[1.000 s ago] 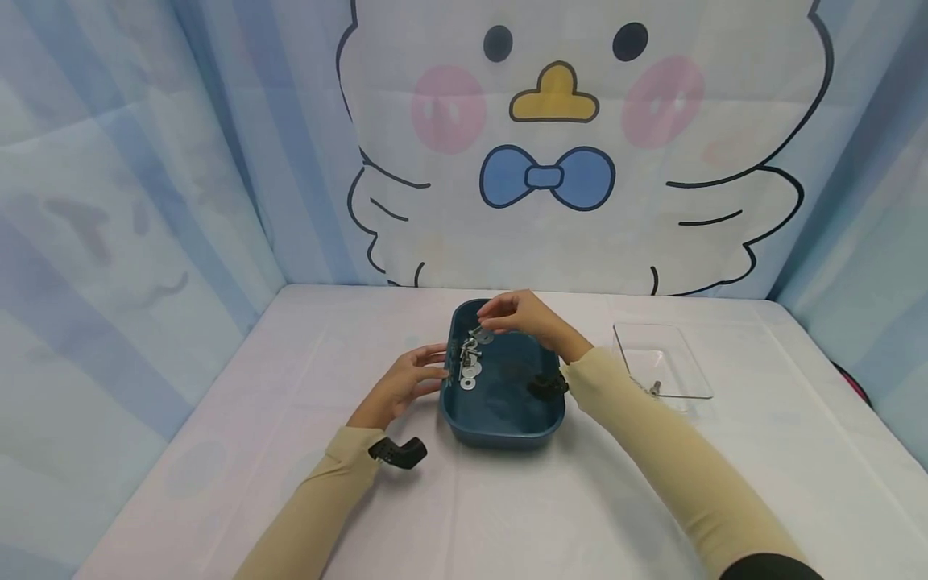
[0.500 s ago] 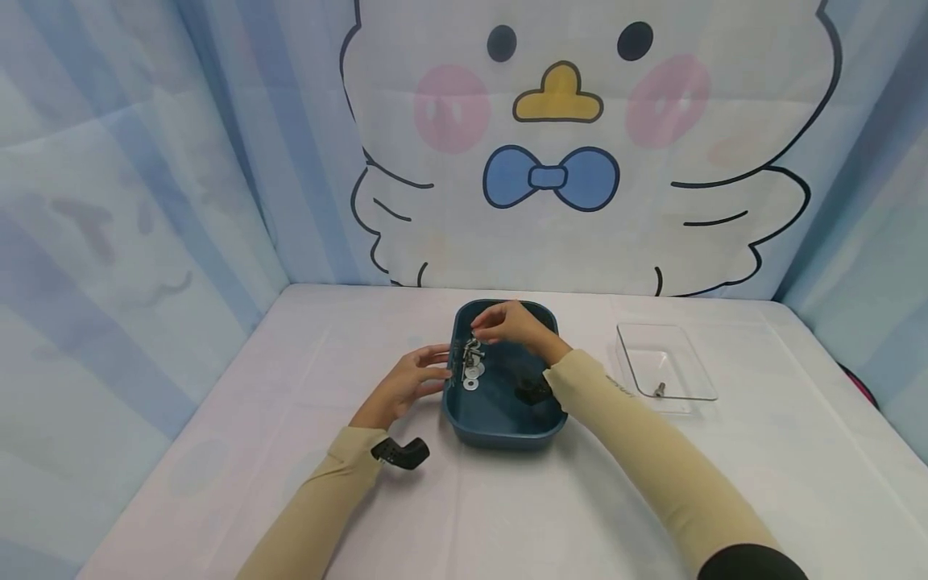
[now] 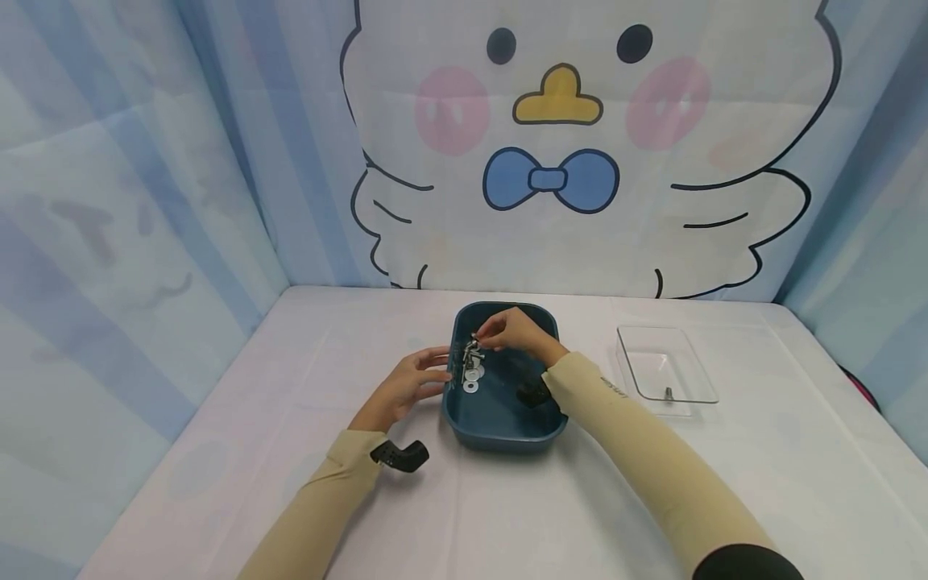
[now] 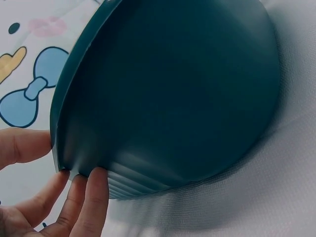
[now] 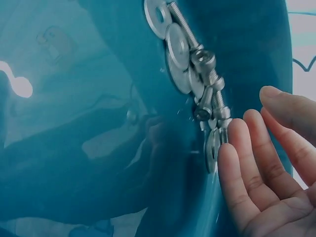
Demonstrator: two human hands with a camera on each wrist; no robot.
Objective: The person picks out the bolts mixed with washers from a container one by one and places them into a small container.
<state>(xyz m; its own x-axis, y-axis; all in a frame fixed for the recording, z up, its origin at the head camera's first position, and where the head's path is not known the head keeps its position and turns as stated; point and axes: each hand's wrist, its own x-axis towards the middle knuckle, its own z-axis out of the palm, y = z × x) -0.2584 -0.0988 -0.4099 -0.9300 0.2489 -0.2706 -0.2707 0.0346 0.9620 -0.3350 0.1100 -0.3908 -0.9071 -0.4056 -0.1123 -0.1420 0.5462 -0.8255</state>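
Metal washers (image 5: pixel 177 47) and socket-head bolts (image 5: pixel 203 60) lie in a row along the left inner side of a dark blue tray (image 3: pixel 507 415). My right hand (image 3: pixel 518 332) reaches into the tray at the far end of this row. In the right wrist view its fingers (image 5: pixel 254 168) are slightly bent beside the last washer, with the thumb apart and nothing seen between them. My left hand (image 3: pixel 403 385) touches the tray's left side with fairly straight fingers. Its fingertips (image 4: pixel 97 177) rest against the tray's outer wall in the left wrist view, and the thumb is at the rim.
A clear plastic box (image 3: pixel 656 354) stands on the table to the right of the tray, with a small bolt (image 3: pixel 669 394) in it. White cloth (image 3: pixel 507 515) covers the table. A printed curtain (image 3: pixel 551 242) hangs behind, with more cloth at both sides.
My right hand has moved left and slightly down, from above the tray's far end to the row of hardware. The bolt in the clear box has shifted slightly. My left hand has stayed put.
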